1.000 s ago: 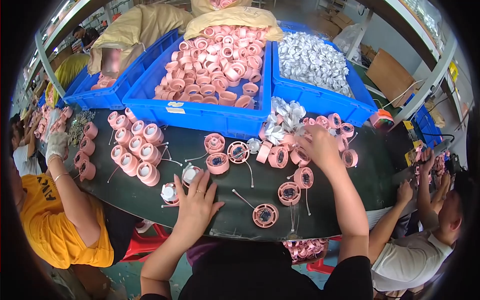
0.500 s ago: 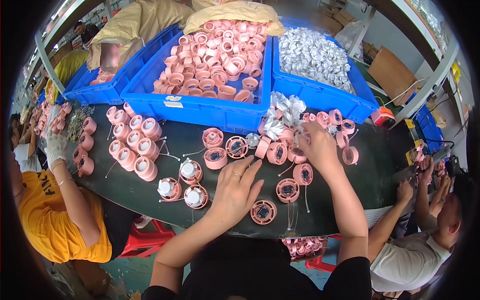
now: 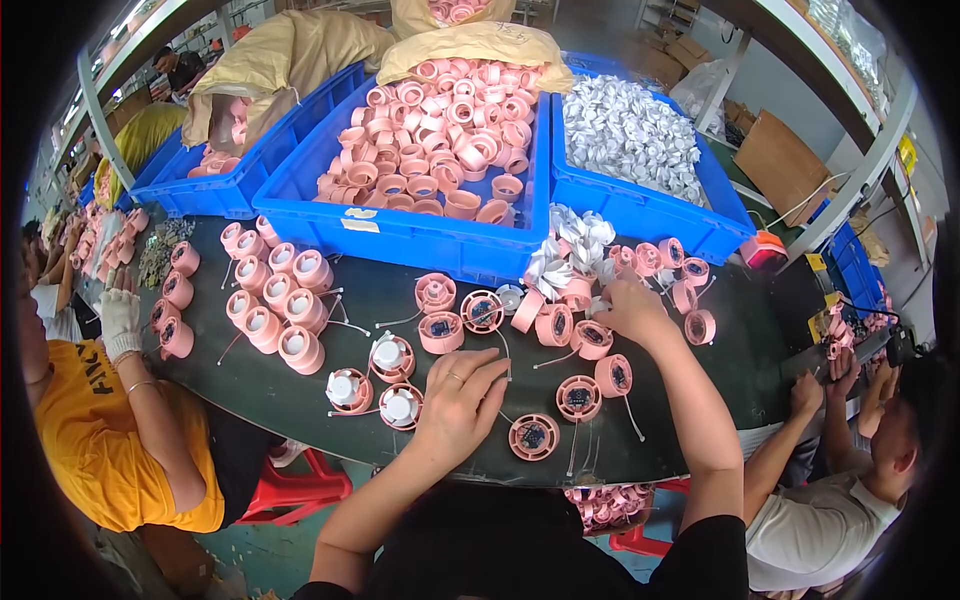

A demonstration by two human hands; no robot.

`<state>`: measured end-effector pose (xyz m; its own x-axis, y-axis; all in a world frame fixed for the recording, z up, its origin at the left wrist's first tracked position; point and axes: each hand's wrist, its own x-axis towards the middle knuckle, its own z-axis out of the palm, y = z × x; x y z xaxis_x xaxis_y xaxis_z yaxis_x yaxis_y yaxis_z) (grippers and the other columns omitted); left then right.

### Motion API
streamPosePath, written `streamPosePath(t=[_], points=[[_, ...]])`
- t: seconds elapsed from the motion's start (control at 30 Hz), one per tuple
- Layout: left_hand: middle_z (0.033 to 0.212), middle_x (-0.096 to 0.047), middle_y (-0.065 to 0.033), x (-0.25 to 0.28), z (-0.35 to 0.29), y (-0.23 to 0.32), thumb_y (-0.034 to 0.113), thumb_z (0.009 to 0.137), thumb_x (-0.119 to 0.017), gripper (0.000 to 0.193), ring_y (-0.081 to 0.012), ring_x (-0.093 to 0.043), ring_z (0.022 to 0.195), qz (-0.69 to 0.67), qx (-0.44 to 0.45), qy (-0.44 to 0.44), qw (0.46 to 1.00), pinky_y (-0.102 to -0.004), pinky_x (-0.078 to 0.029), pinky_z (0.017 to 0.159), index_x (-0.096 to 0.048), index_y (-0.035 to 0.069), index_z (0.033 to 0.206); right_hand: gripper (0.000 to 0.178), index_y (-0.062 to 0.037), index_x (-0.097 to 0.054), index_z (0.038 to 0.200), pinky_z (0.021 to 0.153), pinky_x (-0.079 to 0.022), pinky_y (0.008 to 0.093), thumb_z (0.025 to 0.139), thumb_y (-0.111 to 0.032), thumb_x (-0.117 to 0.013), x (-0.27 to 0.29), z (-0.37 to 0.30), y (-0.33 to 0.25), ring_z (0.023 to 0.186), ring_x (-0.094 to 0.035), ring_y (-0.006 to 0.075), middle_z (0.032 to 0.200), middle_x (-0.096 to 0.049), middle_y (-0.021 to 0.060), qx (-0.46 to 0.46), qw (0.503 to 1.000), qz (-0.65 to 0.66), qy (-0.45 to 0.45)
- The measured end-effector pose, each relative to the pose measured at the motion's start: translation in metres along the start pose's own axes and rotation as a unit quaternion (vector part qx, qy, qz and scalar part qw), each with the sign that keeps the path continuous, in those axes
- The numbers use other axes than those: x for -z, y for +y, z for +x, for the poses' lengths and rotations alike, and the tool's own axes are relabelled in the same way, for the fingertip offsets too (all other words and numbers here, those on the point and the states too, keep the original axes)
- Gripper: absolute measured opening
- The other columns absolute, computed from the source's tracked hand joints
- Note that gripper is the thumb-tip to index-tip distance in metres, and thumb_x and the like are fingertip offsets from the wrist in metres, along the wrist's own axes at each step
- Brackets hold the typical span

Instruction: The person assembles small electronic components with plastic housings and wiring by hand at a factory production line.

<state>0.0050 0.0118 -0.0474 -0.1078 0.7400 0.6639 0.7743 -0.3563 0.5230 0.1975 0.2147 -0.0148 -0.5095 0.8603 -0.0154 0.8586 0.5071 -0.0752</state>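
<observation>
My left hand [image 3: 462,402] hovers low over the dark green table, palm down. Its fingers are stretched and slightly bent, holding nothing, just nearer than a pink ring housing [image 3: 441,332] and beside a thin white wire. My right hand [image 3: 636,308] reaches among pink housings at the foot of a small heap of white bladed fan wheels [image 3: 572,248]. Its fingers are bent together at a small white piece [image 3: 598,306]; their tips are partly hidden. Between my arms lie housings with dark circuit boards, such as this housing [image 3: 578,398] and a nearer housing [image 3: 533,437].
Beyond my hands stand a blue bin of pink rings [image 3: 400,240] and a blue bin of white fan wheels [image 3: 640,205]. Left are stacked pink housings [image 3: 278,290] and several housings with white centres [image 3: 390,357]. Co-workers sit at both sides, one in a yellow shirt [image 3: 140,440].
The whole view has shifted slightly down. My left hand's fingers have drawn closer together. My right hand stays by the white heap, its fingers a little lower. The left co-worker's gloved hand has shifted.
</observation>
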Motion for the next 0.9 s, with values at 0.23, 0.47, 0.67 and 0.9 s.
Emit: streamPosePath(t=[0.23, 0.47, 0.67, 0.9], points=[[0.105, -0.059, -0.0117, 0.000, 0.000, -0.001, 0.001, 0.076, -0.065, 0.027, -0.0290, -0.057, 0.094, -0.041, -0.006, 0.019, 0.999, -0.0388, -0.045, 0.083, -0.062, 0.002, 0.103, 0.025, -0.0014, -0.061, 0.075, 0.064, -0.049, 0.0369, 0.065, -0.021, -0.073, -0.004, 0.002, 0.016, 0.072, -0.064, 0.0255, 0.075, -0.063, 0.0118, -0.003, 0.980, 0.190, 0.054], [0.132, -0.041, -0.0208, 0.007, 0.007, 0.023, 0.007, 0.076, -0.070, 0.059, -0.0362, -0.045, 0.118, -0.124, -0.005, 0.043, 0.991, -0.0418, -0.042, 0.094, -0.045, -0.001, 0.129, 0.013, -0.0033, -0.058, 0.078, 0.052, -0.044, 0.0189, 0.076, -0.003, -0.071, 0.024, -0.076, -0.071, 0.064, -0.057, 0.0044, 0.076, -0.060, 0.0002, 0.092, 0.828, 0.545, 0.094], [0.124, -0.043, -0.0224, 0.009, -0.017, 0.017, 0.000, 0.087, -0.053, 0.051, -0.0333, -0.051, 0.111, -0.164, 0.034, -0.027, 0.986, -0.0374, -0.047, 0.087, -0.036, -0.004, 0.135, 0.028, 0.0001, -0.056, 0.106, 0.061, -0.053, 0.0250, 0.084, -0.015, -0.067, 0.033, -0.104, -0.101, 0.078, -0.065, 0.0158, 0.097, -0.063, 0.0100, 0.060, 0.728, 0.658, -0.181], [0.109, -0.055, -0.0064, 0.037, -0.036, 0.005, 0.026, 0.097, -0.043, 0.046, -0.0140, -0.053, 0.089, -0.785, 0.442, 0.031, 0.432, -0.0237, -0.043, 0.067, -0.037, 0.000, 0.135, 0.063, -0.0067, -0.050, 0.118, 0.062, -0.052, 0.0336, 0.065, -0.024, -0.078, 0.015, -0.121, -0.101, 0.092, -0.060, 0.0255, 0.110, -0.052, 0.0091, 0.328, 0.936, 0.009, -0.128]])
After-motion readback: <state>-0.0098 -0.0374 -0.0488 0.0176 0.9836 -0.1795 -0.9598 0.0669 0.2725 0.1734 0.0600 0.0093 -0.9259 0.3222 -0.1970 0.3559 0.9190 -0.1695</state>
